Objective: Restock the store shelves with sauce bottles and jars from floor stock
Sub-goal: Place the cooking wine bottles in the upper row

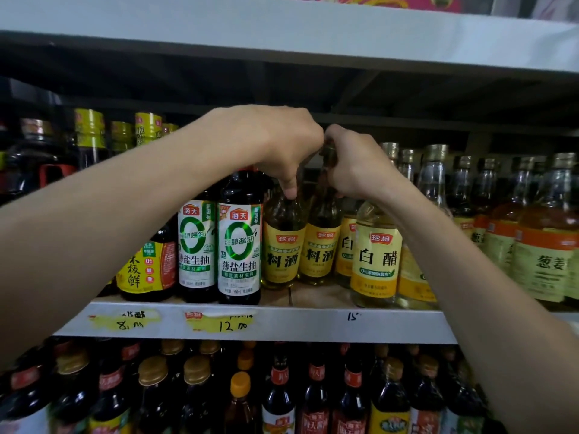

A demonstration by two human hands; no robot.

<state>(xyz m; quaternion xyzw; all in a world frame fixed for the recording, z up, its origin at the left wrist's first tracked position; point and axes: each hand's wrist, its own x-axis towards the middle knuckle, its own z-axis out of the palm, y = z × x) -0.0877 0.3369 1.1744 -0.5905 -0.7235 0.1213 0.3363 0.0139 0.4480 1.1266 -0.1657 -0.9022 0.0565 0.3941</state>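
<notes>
Yellow-labelled cooking wine bottles (283, 245); white-green soy bottles (239, 245).

Both arms outstretched, left hand (272, 145) curls fingers round left bottle (283, 245), right hand (354, 164) close beside grips right bottle (322, 242).

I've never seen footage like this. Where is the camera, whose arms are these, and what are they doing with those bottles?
There is no machine here. A person wears one wide-angle camera on the head, so you look forward and down along their own arms. This is the only view. The left hand grips the top of the left cooking wine bottle, and the right hand grips the neck of the right cooking wine bottle beside it. Both appear to stand upright on the grey shelf. To their left are dark soy sauce bottles with white-and-green labels, and to their right is a pale vinegar bottle. More dark bottles fill the shelf below.
</notes>
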